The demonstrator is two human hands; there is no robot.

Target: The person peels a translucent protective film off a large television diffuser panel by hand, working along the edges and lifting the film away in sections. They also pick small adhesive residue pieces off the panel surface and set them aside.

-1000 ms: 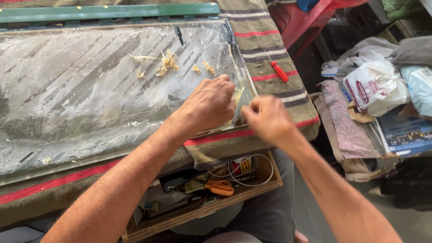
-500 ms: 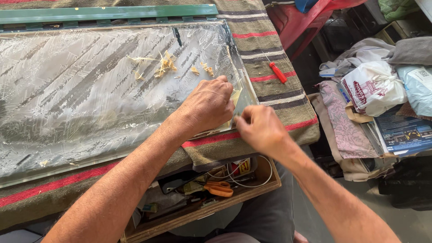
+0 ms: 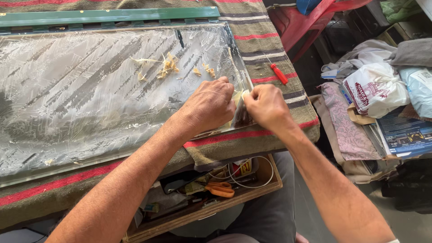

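Observation:
A large shiny panel with a scratched, filmy surface lies on a striped blanket. My left hand presses down on the panel's near right corner. My right hand is closed beside it, pinching a yellowish strip at the panel's right edge. The two hands almost touch. Several yellowish scraps lie on the panel farther back.
A red-handled screwdriver lies on the blanket to the right. A green bar runs along the panel's far side. An open wooden drawer below holds orange-handled scissors and cables. Bags, cloth and papers are piled at right.
My right hand has moved up and left from the blanket's edge to the panel's right edge, meeting my left hand. The left hand has stayed on the corner.

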